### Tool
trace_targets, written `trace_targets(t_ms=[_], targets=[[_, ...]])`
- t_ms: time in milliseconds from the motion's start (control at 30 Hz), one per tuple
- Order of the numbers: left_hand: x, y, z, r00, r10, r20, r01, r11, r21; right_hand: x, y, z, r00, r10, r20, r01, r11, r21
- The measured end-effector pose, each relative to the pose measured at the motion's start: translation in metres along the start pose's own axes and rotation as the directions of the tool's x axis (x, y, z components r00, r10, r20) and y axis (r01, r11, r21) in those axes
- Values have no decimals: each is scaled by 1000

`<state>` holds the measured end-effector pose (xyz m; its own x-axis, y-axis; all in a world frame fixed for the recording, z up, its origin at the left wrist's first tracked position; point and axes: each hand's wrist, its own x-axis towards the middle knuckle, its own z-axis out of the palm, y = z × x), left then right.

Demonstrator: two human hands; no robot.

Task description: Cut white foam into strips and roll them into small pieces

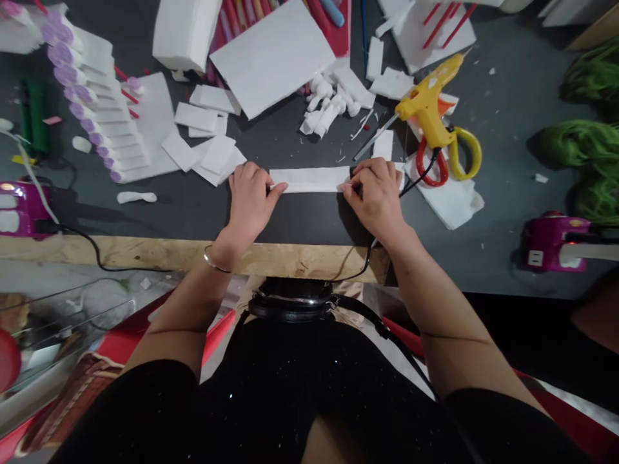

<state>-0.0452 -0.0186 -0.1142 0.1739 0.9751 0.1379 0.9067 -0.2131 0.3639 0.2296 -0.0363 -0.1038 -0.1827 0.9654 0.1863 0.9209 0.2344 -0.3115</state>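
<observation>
A long white strip, folded along its near edge and looking like paper or thin foam (312,179), lies on the dark table in front of me. My left hand (252,196) pinches its left end between thumb and curled fingers. At the other end my right hand (376,193) grips the strip the same way, thumb on the near edge. Right of that hand is a yellow glue gun (428,100), with scissors (467,153) with red and yellow handles just below it. White rectangular pieces (217,154) lie beyond my left hand.
A stepped white model with purple rounds (77,87) stands at the left. White twisted bits (329,103) and a large white sheet (275,55) lie at the back. Purple power sockets (556,243) sit right and left; green yarn (575,145) is at far right. A black cord crosses the table's front edge.
</observation>
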Motion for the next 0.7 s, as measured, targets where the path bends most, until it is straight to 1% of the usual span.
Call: trace_targets(t_ms=[200,433,633,700], targets=[[-1,-1,-1,1000,10,-27,-10,1000,13,0,2,3,1000,-29,10,29,998,-58],[-1,-1,-3,1000,-1,-13,0,1000,-16,0,2,2,998,8,64,-7,1000,-5],[-1,1,-8,999,-30,25,32,997,-64,1,3,3,1000,7,18,-7,1000,21],[-2,1,-9,999,-33,30,34,997,-67,1,4,3,1000,11,24,-11,1000,17]])
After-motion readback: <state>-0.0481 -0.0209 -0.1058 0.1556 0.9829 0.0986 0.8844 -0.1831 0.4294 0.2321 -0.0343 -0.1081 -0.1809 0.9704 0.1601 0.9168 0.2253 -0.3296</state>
